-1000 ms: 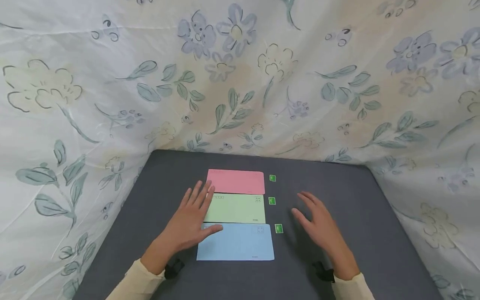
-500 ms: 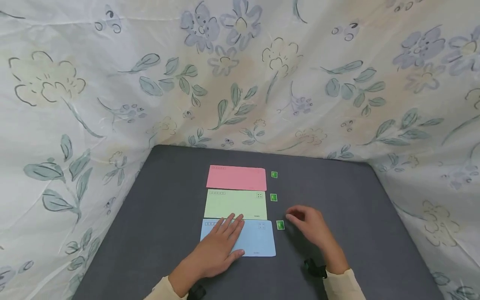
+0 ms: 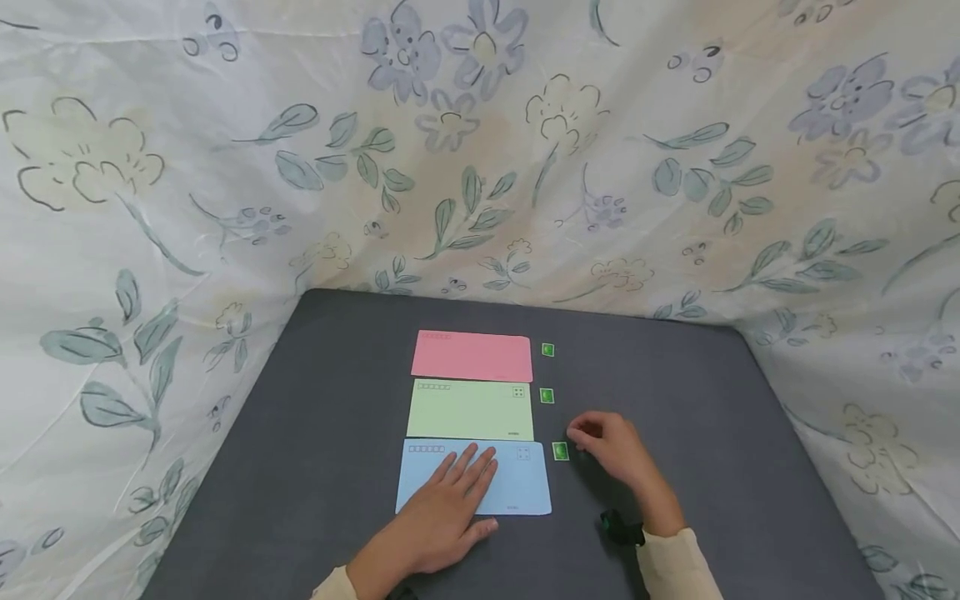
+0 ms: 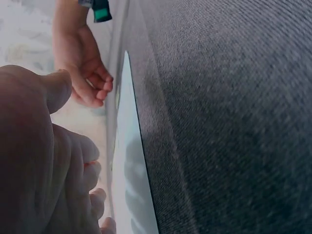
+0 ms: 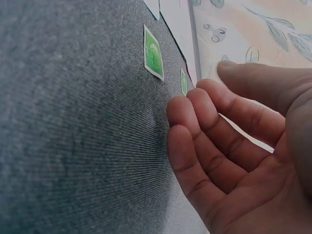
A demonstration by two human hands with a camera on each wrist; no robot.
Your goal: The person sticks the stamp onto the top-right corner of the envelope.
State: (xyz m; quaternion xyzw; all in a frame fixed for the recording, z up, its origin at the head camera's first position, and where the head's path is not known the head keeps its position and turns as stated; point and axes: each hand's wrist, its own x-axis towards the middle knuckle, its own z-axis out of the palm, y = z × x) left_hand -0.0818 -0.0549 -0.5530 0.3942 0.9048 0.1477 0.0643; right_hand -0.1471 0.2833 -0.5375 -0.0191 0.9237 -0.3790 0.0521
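Three envelopes lie in a column: a pink envelope [image 3: 472,357], a light green envelope [image 3: 471,411] and a blue envelope [image 3: 521,483]. To their right are three small green stamps, a far stamp [image 3: 548,350], a middle stamp [image 3: 547,396] and a near stamp [image 3: 561,451]. Over the blue envelope my left hand [image 3: 442,518] is spread, fingers straight; the left wrist view shows a gap below the fingers. My right hand [image 3: 611,446] hovers just right of the near stamp, also in the right wrist view [image 5: 153,53]. Its fingers are loosely curled, holding nothing.
The envelopes and stamps lie on a dark grey tabletop [image 3: 337,375]. A white flowered cloth [image 3: 480,208] hangs behind the table and along its sides. Each wrist wears a dark strap, such as the right strap [image 3: 622,528].
My left hand has moved right and nearer, from the envelopes' left ends to over the blue one. My right hand has come down towards the near stamp, with fingers drawn together. The stamps lie still.
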